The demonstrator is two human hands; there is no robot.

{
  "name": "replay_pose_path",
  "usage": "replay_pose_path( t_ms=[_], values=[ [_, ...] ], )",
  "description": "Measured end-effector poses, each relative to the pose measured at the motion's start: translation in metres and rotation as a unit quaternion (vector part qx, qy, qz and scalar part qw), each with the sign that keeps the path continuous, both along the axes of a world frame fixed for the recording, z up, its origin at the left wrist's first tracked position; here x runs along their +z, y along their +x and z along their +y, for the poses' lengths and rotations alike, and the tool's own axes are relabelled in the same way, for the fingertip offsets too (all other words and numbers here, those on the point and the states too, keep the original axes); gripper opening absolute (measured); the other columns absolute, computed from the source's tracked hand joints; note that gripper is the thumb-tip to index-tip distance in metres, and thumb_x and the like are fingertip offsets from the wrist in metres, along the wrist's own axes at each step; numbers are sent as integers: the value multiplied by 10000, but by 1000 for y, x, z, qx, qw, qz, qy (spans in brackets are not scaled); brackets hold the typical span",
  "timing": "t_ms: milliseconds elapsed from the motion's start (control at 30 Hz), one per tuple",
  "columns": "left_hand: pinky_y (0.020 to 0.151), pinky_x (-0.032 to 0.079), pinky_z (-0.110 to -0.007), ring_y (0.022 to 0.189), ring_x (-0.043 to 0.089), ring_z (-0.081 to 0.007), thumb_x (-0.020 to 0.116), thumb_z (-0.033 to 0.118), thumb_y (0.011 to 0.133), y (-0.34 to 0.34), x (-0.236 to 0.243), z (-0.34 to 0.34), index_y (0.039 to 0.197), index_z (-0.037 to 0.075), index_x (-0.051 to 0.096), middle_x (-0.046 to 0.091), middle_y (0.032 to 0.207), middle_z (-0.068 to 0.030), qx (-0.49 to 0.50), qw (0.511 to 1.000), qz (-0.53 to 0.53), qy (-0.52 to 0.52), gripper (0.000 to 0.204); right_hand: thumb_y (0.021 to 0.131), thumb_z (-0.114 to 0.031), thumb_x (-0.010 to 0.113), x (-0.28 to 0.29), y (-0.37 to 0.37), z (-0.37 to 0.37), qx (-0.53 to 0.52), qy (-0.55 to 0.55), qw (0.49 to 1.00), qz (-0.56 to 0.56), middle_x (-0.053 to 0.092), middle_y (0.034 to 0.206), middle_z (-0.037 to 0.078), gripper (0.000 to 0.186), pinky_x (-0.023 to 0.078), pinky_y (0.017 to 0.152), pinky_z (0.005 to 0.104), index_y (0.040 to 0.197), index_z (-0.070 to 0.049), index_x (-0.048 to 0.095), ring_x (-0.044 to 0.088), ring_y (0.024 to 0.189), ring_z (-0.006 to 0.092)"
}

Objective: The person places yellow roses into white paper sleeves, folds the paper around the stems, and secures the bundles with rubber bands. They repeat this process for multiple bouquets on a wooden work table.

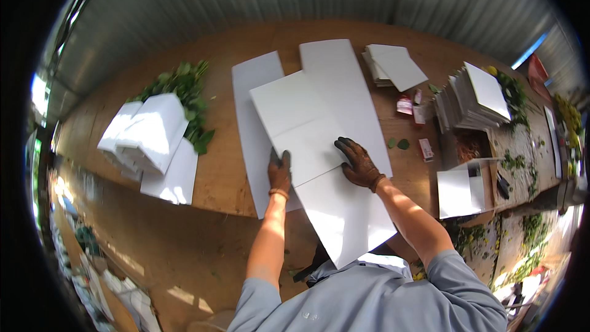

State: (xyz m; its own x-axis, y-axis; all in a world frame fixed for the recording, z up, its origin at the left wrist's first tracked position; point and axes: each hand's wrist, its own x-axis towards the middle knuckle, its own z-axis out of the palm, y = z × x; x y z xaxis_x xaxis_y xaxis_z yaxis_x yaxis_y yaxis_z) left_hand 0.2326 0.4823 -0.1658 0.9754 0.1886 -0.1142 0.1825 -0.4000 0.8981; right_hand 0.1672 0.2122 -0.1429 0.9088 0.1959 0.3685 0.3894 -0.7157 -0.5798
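Note:
A creased white cardboard sheet (pixel 307 104) lies slantwise in front of me, its near end hanging past the table edge toward my body. Two fold lines cross it. My left hand (pixel 280 175), in a dark brown glove, pinches its left edge with the thumb on top. Gloved alike, my right hand (pixel 361 166) rests on the sheet's right part near the lower fold, fingers stretched out and holding nothing. Beneath it are a white sheet (pixel 255 74) at the left and another large white sheet (pixel 329 55) at the right, both flat on the table.
At the left, wrapped white bundles (pixel 157 126) with green leafy stems (pixel 184 86) lie on the wooden table (pixel 215 178). Stacked white cards (pixel 399 66) sit at the far right, near small boxes (pixel 425 149). Farther right, upright folded cards (pixel 470 98) stand by a cardboard box (pixel 485 200).

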Motion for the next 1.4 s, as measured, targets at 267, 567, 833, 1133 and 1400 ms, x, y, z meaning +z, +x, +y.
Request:
replay_pose_path(
  t_ms=[267,567,833,1133,1400],
  values=[
    [1056,488,-378,1281,572,-260,523,243,1072,-41,165,60,1494,-23,418,502,1500,-190,-133,919,-340,-149,510,978,-319,693,133,-145,-93,110,225,885,392,672,1188,211,462,519,916,406,1293,10,615,652,1064,324],
    [992,515,-301,1105,630,-169,619,103,1020,-182,143,-312,1431,-27,527,642,1297,-107,-239,932,-92,-258,440,868,-223,848,172,-360,-323,347,363,860,88,709,1145,245,389,552,856,461,1135,31,722,687,1021,399],
    [745,539,-295,880,623,-135,714,212,979,-240,98,-389,1166,-43,643,642,1018,-61,-356,930,50,77,325,971,-234,687,184,-381,-463,19,399,900,175,752,979,143,312,564,892,399,1147,22,718,722,912,261],
    [972,483,-334,1110,590,-199,681,155,956,-235,47,-445,1350,29,585,650,1208,-68,-215,898,169,-344,424,903,-526,721,112,-249,-473,145,0,926,350,534,1471,210,804,453,1095,440,1499,-49,467,547,1311,375],
    [856,554,-511,983,631,-454,615,212,927,-264,-12,-431,1290,57,543,610,1143,-245,-236,941,-91,224,402,834,-508,763,72,-254,-470,133,-244,890,361,552,1454,203,784,411,1141,461,1442,-64,547,505,1349,389]
  ],
)
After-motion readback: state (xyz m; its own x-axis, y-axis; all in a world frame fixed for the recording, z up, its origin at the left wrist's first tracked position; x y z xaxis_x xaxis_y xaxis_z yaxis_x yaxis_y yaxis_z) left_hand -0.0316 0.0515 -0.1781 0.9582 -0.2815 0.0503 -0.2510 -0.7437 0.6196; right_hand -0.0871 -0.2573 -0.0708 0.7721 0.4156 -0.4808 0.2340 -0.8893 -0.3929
